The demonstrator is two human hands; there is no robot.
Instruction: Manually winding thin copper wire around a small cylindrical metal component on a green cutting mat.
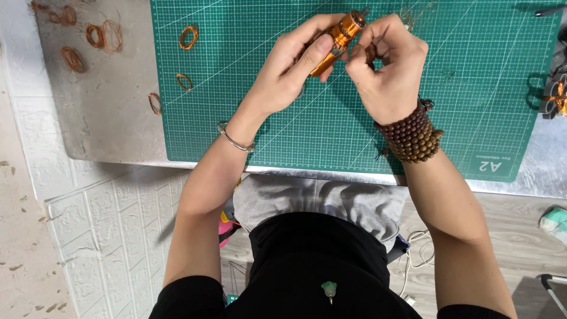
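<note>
Two hands: both raised over the green gridded cutting mat [413, 106], working together on one small tool.
Near: the person's lap in grey and black cloth, pale wood floor, a white cable [418, 248] at the right.
Left hand [289, 71]: grip closed around the orange metal cylinder tool [338, 40], thumb pressed along its body; a thin silver bangle [235, 140] sits at the wrist.
Right hand [387, 68]: fingertips pressed together, pinching at the tool's far end; a brown wooden bead bracelet [411, 134] wraps the wrist.
Tool place: held in the air above the mat's far middle, tilted, dark tip pointing far and right.
Step, as judged: something fine is being fitted or wound at the tool's head; a further move there would call for a steady left hold and small, careful finger turns on the right.
Far left: small copper wire coils [188, 36] on the mat and on the grey metal counter [106, 118].
Hard to make out: what the right fingertips pinch is hidden; any wire there is too thin to see; a black and orange object [554, 97] is cut off at the right edge.
</note>
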